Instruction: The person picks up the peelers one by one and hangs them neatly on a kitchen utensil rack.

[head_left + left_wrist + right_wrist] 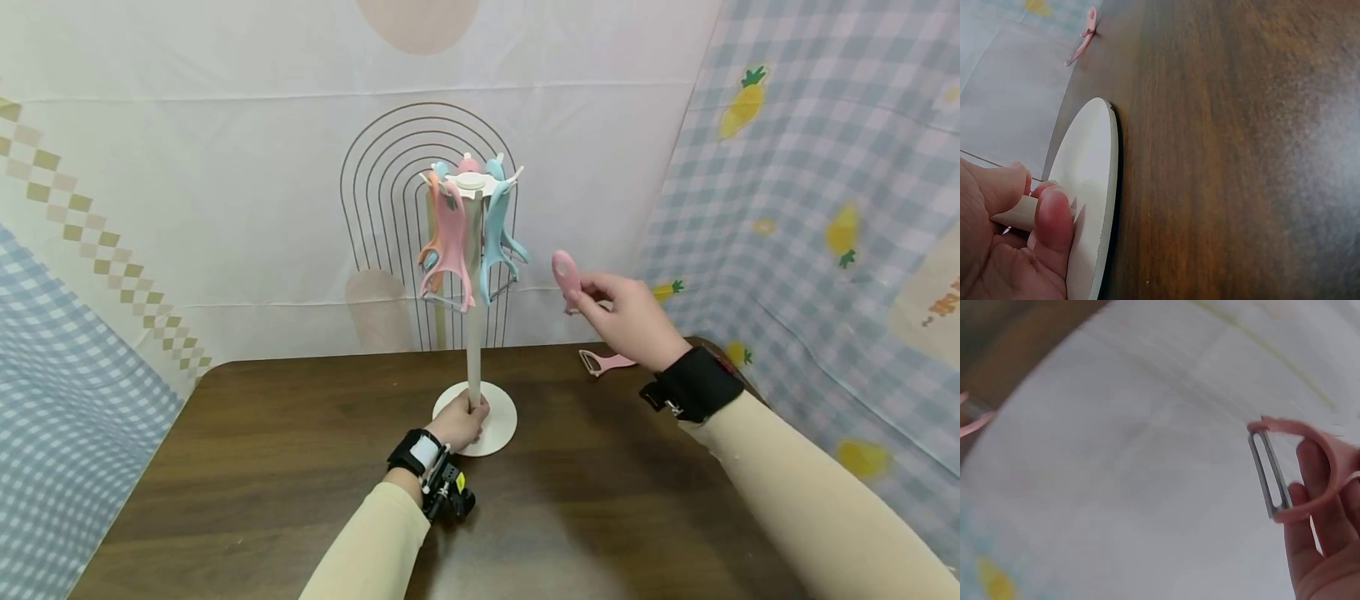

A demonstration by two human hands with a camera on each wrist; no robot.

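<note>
A white stand (474, 342) with a round base (501, 417) is upright on the table. My left hand (459, 421) grips its pole just above the base; in the left wrist view, thumb and fingers curl round the pole (1017, 214). From the hooks at the top hang several peelers, among them a pink peeler (450, 242), a blue peeler (497, 237) and an orange peeler (432, 221). To the right of these, in the air, my right hand (626, 317) holds another pink peeler (1329, 462), its handle hole upward and its metal blade downward.
One more pink peeler (606, 362) lies on the brown table (300, 467) near the back right edge, partly behind the right hand. A white patterned cloth (247, 208) hangs behind the table, with blue checked cloth (795, 250) along the right side.
</note>
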